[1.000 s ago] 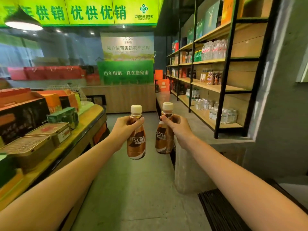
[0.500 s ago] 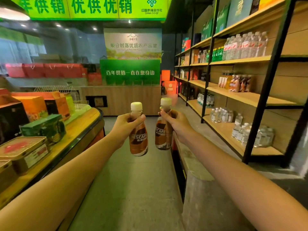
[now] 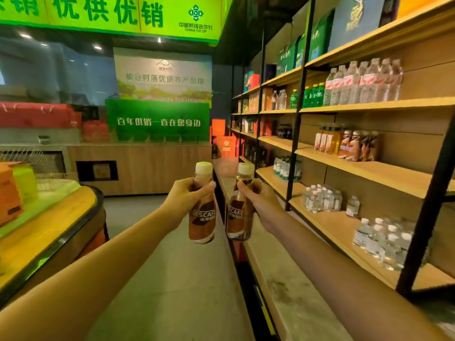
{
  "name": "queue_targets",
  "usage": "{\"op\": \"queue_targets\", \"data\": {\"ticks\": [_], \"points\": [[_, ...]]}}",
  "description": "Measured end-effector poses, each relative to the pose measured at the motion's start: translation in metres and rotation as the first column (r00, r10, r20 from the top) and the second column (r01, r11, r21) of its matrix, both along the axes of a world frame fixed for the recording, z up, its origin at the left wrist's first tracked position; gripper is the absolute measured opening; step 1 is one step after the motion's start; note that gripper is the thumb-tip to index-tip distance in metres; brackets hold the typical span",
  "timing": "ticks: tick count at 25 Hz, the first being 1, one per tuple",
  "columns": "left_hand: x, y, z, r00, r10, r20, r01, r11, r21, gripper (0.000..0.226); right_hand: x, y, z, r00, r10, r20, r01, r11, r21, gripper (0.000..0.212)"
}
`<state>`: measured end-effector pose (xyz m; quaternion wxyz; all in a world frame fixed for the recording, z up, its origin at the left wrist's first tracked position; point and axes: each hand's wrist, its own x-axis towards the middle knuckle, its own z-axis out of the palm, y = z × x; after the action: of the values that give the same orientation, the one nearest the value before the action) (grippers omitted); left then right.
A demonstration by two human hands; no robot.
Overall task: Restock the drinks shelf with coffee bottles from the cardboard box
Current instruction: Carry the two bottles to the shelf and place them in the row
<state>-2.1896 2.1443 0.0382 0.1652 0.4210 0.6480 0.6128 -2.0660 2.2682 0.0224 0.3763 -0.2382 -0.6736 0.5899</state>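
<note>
Two coffee bottles were held out in front of the body above the aisle floor (image 3: 157, 279), one in each of the hands. The left hand (image 3: 183, 196) was wrapped around the shoulder of the left coffee bottle (image 3: 202, 215), the fingers (image 3: 206, 187) curled across its front just under the pale cap. The right hand (image 3: 258, 200) was closed in the same manner around the upper part of the right coffee bottle (image 3: 238, 212), its thumb laid across the neck. Both bottles were kept nearly upright, long axes vertical and caps pointed at the ceiling, the left one leaned very slightly with its base toward the right one. They were held just beside each other with a narrow gap between, brown labels turned toward the camera. The drinks shelf (image 3: 364, 166) was seen to the right, well apart from the bottles, and a small cluster of similar brown bottles (image 3: 357, 146) was stood near the back of its middle board, just beside some yellow drinks (image 3: 328, 141). Water bottles (image 3: 362, 82) were ranged on the board above. A counter (image 3: 46, 232) with an orange box at its far edge was seen on the left.
</note>
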Motion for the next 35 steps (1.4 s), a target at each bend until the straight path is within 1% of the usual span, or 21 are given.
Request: {"op": "queue_targets", "data": {"ticks": [2,4,6,9,10,13,16,20,23,26,29,31,32,35], "points": [[-0.039,0.051,0.010,0.998,-0.070,-0.009,0.070,0.998,0.000,0.003,-0.036,0.044,0.004,0.998,-0.066,-0.006,0.066,0.998,-0.016,0.035],[-0.071,0.108,0.016,0.991,-0.137,-0.010,0.137,0.991,-0.016,0.002,-0.062,0.090,0.007,0.992,-0.129,-0.003,0.129,0.991,-0.020,0.040],[-0.091,0.164,0.017,0.978,-0.207,-0.007,0.207,0.978,-0.020,0.004,-0.073,0.134,0.006,0.986,-0.164,0.005,0.164,0.986,-0.004,0.039],[-0.107,0.256,0.006,0.944,-0.330,-0.003,0.330,0.944,-0.015,0.008,-0.079,0.210,0.000,0.971,-0.240,-0.006,0.240,0.971,0.019,0.026],[-0.109,0.284,0.003,0.932,-0.362,-0.003,0.362,0.932,-0.021,0.012,-0.078,0.235,-0.001,0.962,-0.273,-0.003,0.273,0.962,0.019,0.025],[-0.109,0.377,-0.005,0.888,-0.460,0.000,0.459,0.888,-0.033,0.025,-0.072,0.317,-0.003,0.925,-0.381,0.009,0.381,0.924,0.026,0.028],[-0.105,0.471,-0.002,0.856,-0.516,0.025,0.517,0.855,-0.041,0.029,-0.061,0.399,0.008,0.882,-0.471,-0.001,0.471,0.882,0.016,0.019],[-0.094,0.583,0.006,0.800,-0.600,0.024,0.600,0.798,-0.061,0.022,-0.044,0.494,0.016,0.818,-0.574,-0.018,0.575,0.818,0.013,0.018],[-0.072,0.652,0.014,0.729,-0.681,0.063,0.684,0.729,-0.031,0.015,-0.019,0.545,0.019,0.775,-0.631,-0.016,0.632,0.775,0.018,0.025],[-0.044,0.717,0.021,0.641,-0.765,0.055,0.767,0.641,-0.022,0.016,0.013,0.580,0.027,0.701,-0.713,-0.024,0.714,0.700,0.037,0.022],[-0.019,0.783,0.025,0.521,-0.852,0.046,0.853,0.521,-0.010,0.018,0.041,0.610,0.030,0.585,-0.810,-0.043,0.811,0.584,0.040,0.019],[-0.001,0.823,0.026,0.462,-0.887,-0.002,0.887,0.462,0.004,0.023,0.053,0.627,0.035,0.506,-0.861,-0.051,0.862,0.503,0.054,0.020],[0.006,0.841,0.027,0.427,-0.904,-0.012,0.904,0.427,0.014,0.022,0.056,0.638,0.037,0.466,-0.883,-0.053,0.884,0.463,0.061,0.022],[0.026,0.889,0.033,0.293,-0.956,-0.005,0.956,0.293,-0.002,0.009,0.061,0.670,0.046,0.333,-0.942,-0.048,0.941,0.329,0.077,0.025]]}}
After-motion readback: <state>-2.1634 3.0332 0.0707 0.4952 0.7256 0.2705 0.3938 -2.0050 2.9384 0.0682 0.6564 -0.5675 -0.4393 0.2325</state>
